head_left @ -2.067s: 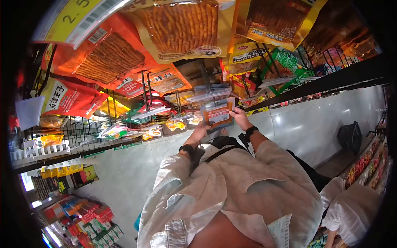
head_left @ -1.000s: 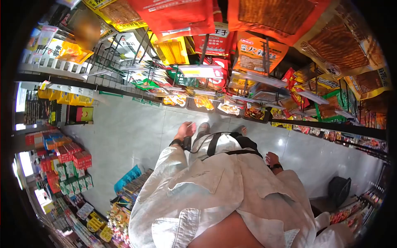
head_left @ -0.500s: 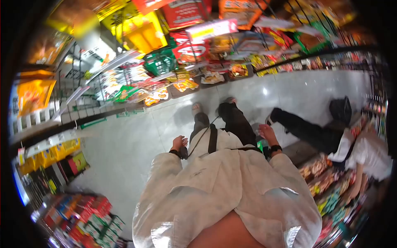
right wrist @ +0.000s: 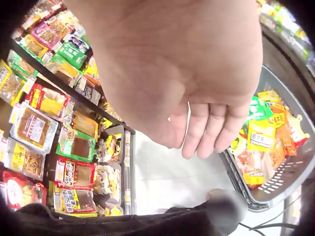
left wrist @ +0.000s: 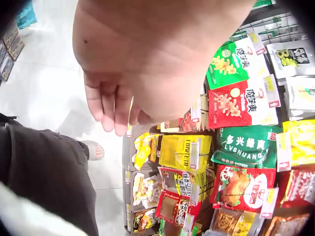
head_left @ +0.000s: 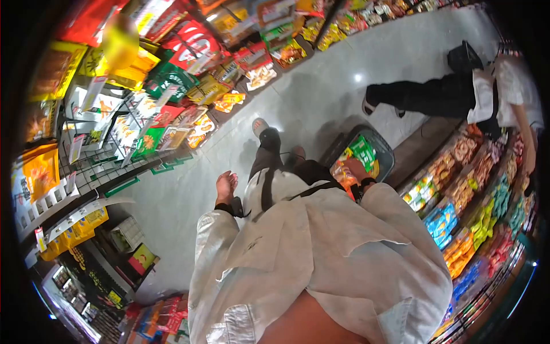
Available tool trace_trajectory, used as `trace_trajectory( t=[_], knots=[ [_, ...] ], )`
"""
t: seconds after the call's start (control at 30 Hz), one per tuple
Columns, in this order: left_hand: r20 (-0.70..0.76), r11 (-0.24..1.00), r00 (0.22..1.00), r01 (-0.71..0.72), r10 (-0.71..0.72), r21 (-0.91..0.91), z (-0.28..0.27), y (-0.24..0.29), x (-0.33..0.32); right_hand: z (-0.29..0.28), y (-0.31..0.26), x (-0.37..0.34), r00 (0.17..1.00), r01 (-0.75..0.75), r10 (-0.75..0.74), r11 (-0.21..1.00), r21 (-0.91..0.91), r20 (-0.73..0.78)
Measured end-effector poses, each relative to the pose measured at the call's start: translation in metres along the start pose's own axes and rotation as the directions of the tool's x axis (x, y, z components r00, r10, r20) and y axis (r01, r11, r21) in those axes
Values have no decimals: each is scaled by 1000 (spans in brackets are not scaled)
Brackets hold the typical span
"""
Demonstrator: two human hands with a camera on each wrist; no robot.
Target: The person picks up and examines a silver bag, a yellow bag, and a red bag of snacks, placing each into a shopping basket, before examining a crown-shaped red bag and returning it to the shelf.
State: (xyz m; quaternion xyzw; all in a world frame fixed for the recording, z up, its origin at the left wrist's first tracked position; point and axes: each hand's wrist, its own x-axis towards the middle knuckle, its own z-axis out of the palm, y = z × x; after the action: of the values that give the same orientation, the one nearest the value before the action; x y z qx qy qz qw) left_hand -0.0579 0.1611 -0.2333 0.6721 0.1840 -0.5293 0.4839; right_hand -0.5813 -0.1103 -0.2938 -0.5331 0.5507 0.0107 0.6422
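Note:
My left hand (head_left: 227, 186) hangs beside the body with nothing in it. In the left wrist view its fingers (left wrist: 109, 105) are loosely bent, in front of the racks of snack packets. On the other side, my right hand (head_left: 356, 169) hangs over a dark grey shopping basket (right wrist: 290, 184) in the head view. The right wrist view shows that hand's relaxed fingers (right wrist: 199, 132) holding nothing, with the basket beyond them. Inside the basket lie several snack packets, among them a green packet (head_left: 362, 150) and a yellow packet (right wrist: 261, 135).
Hanging racks carry many snack packets, including a dark green packet (head_left: 170, 79). Sloped bins of wrapped snacks (head_left: 456, 252) stand at the right, where another person in a white top (head_left: 518, 86) reaches in. Grey floor (head_left: 321, 94) runs between, with a black basket (head_left: 464, 58) farther along.
Both hands held a flat snack packet at the rack; they have since let go and dropped to the sides. The body has turned right, bringing the filled basket into the head view.

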Motion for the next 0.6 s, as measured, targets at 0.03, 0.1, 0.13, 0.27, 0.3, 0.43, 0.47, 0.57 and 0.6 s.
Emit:
trace_trajectory(
  t=[0.03, 0.1, 0.13, 0.27, 0.3, 0.43, 0.47, 0.57, 0.6],
  knots=[
    [-1, 1000, 1000, 14, -14, 25, -3, -12, -4, 6, 8, -6, 988, 152, -154, 985, -87, -15],
    [102, 998, 993, 55, -58, 27, -27, -56, -11, 15, 10, -33, 997, -75, 71, 990, 118, 38],
    [151, 997, 986, 71, -74, 23, -41, -72, -17, 23, 8, -44, 992, -128, 123, 972, 196, 36],
    [78, 906, 995, 16, -54, 423, -93, -102, -39, 57, 24, -75, 938, -284, 346, 794, 537, -16],
    [7, 934, 995, 94, -102, 345, -100, -105, -47, 65, 34, -78, 924, -305, 383, 754, 582, -12],
    [-81, 977, 982, 178, -169, 120, -109, -103, -42, 81, 84, -82, 911, -369, 413, 810, 456, 3],
    [-67, 981, 985, 165, -158, 99, -117, -106, -35, 83, 93, -83, 920, -375, 393, 871, 317, 6],
    [27, 991, 999, 20, -24, 133, -99, -94, -50, 92, 93, -90, 866, -442, 500, 771, 458, -5],
    [27, 990, 999, 39, -43, 138, -94, -89, -52, 95, 83, -94, 864, -431, 502, 782, 450, -47]
  ],
)
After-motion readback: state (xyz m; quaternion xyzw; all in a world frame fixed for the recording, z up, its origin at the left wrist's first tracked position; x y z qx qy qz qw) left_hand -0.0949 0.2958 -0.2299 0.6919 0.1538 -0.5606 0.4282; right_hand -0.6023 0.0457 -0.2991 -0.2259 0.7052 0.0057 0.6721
